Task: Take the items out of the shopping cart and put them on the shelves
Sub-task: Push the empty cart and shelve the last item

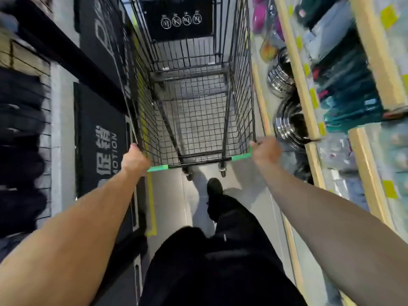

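A black wire shopping cart (241, 89) stands in the aisle straight ahead of me. I see no items inside its basket; only the mesh floor shows. Its handle (206, 161) is black in the middle with green grips at both ends. My left hand (134, 159) is closed around the left green grip. My right hand (266, 151) is closed around the right green grip. Both arms are stretched forward. The shelves (309, 111) with pale wooden edges run along the right side of the cart.
The right shelves hold stacked steel bowls (287, 124), teal packages (351, 102) and pink items (259, 16). On the left are black signboards (99, 138) and dark hanging goods. My black-trousered leg and shoe (215, 188) step on the grey floor behind the cart. The picture is motion-blurred.
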Available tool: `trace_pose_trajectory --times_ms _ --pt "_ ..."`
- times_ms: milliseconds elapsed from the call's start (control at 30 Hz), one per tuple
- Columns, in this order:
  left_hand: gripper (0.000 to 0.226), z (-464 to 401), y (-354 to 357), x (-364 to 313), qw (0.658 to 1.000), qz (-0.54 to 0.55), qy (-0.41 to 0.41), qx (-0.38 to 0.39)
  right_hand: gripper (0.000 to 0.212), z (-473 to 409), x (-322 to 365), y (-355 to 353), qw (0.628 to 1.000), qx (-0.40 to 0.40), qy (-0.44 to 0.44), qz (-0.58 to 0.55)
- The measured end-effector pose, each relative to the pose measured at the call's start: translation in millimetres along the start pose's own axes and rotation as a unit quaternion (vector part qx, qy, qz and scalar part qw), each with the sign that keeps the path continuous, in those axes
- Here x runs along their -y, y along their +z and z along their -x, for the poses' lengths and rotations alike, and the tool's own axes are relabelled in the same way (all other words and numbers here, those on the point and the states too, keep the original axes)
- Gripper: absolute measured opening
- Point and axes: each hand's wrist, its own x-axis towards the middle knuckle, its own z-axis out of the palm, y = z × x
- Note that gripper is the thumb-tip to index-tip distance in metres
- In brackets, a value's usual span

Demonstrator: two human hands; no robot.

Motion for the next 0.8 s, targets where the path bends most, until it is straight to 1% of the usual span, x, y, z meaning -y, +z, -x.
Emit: trace_pose_trajectory --times_ms 33,100,167,267,467,567,667,800 --pt "0.048 -14 -15 -11 1.000 -0.003 -0.001 0.010 0.009 -17 20 5 1.000 -0.007 -0.015 0.013" --pt "0.049 -38 -39 -30 1.000 -0.012 0.009 0.019 0.012 -42 57 9 0.998 -0.015 -0.031 0.055" --pt "0.044 -62 -62 -49 0.999 -0.015 0.029 0.005 0.017 -67 90 12 0.995 -0.020 -0.045 0.082" --pt "0.047 -98 -88 -74 0.998 -0.041 0.043 -0.022 0.021 -96 134 19 0.994 -0.026 -0.068 0.079" --pt "0.036 -189 -154 -145 0.999 0.004 0.033 -0.030 0.014 -180 236 48 0.990 -0.082 -0.073 0.088" --pt "0.036 -234 -192 -176 0.998 0.001 0.043 -0.051 0.017 -216 290 59 0.988 -0.078 -0.075 0.110" --pt "0.033 -277 -226 -203 0.996 0.001 0.061 -0.061 0.016 -248 342 68 0.987 -0.082 -0.087 0.107" --pt "0.032 -336 -271 -244 0.995 -0.008 0.070 -0.069 0.014 -308 401 84 0.987 -0.091 -0.073 0.112"
